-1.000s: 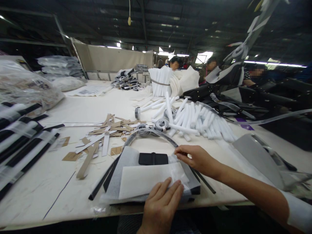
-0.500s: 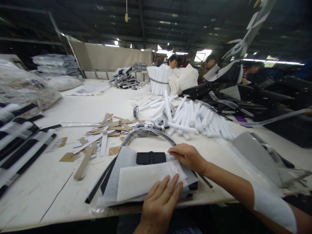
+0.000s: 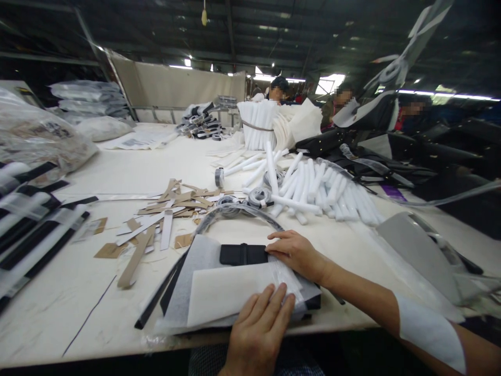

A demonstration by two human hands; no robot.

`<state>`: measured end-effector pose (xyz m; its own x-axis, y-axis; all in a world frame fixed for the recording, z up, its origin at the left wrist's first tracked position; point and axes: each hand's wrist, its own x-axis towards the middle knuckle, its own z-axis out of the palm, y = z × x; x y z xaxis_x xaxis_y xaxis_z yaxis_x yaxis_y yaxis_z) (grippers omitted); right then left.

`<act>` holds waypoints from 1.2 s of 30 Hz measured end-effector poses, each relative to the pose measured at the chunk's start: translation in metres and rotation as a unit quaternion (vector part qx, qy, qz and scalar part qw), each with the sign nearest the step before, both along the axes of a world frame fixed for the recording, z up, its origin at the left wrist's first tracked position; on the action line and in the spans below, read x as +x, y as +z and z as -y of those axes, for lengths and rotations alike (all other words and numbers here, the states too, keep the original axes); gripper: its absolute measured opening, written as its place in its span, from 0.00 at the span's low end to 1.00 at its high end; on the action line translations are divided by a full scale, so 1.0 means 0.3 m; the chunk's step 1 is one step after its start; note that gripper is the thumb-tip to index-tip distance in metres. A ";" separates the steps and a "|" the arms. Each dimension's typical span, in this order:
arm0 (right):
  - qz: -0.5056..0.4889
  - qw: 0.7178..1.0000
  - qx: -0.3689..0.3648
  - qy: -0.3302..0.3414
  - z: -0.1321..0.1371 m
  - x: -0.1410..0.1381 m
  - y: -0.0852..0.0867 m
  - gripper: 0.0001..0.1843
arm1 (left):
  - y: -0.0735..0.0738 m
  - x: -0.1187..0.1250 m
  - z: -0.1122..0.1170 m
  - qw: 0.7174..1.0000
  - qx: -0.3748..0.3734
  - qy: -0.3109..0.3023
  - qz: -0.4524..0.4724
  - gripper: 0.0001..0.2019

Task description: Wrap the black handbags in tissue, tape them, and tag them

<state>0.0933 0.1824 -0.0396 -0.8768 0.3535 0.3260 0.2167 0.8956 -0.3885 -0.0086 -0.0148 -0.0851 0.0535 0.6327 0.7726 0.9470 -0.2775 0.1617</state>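
Note:
A dark bag (image 3: pixel 168 297) with a clear-wrapped handle (image 3: pixel 243 210) lies flat in front of me. White tissue paper (image 3: pixel 204 249) covers most of it. On the tissue rests a black strap tab (image 3: pixel 243 254), with a folded white sheet (image 3: pixel 219 292) below it. My left hand (image 3: pixel 256 326) is flat, its fingertips pressing the sheet's right end and some clear plastic (image 3: pixel 282 272). At the tab's right end, my right hand (image 3: pixel 297 256) touches the tab's edge with fingertips slightly apart. Its lower fingers are partly hidden.
Cardboard strips (image 3: pixel 176 201) lie beyond the bag, left of piled white foam rods (image 3: pixel 313 183). A tape roll (image 3: pixel 219 177) stands behind. Black-and-white wrapped bundles (image 3: pixel 35 235) line the left, a grey tape dispenser (image 3: pixel 415 256) the right. Co-workers sit at the back.
My right hand has shifted slightly to the left, down to the black tab's right edge, and its fingers have parted a little. My left hand stays on the white sheet.

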 end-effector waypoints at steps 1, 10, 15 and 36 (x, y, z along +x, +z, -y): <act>0.009 1.000 -0.017 -0.008 0.004 -0.003 0.005 0.07 | 0.003 0.000 0.000 1.000 -0.005 0.002 -0.003 0.21; 0.078 0.993 -0.084 -0.026 -0.026 -0.046 0.031 0.07 | 0.058 0.019 -0.002 0.998 -0.029 0.039 -0.032 0.24; 0.101 0.988 -0.112 -0.043 -0.075 -0.052 0.060 0.11 | 0.058 0.025 -0.002 0.998 -0.036 0.051 -0.023 0.26; 0.311 0.867 -0.377 -0.096 -0.149 -0.117 0.073 0.35 | -0.005 0.043 -0.022 0.998 -0.002 0.062 0.019 0.22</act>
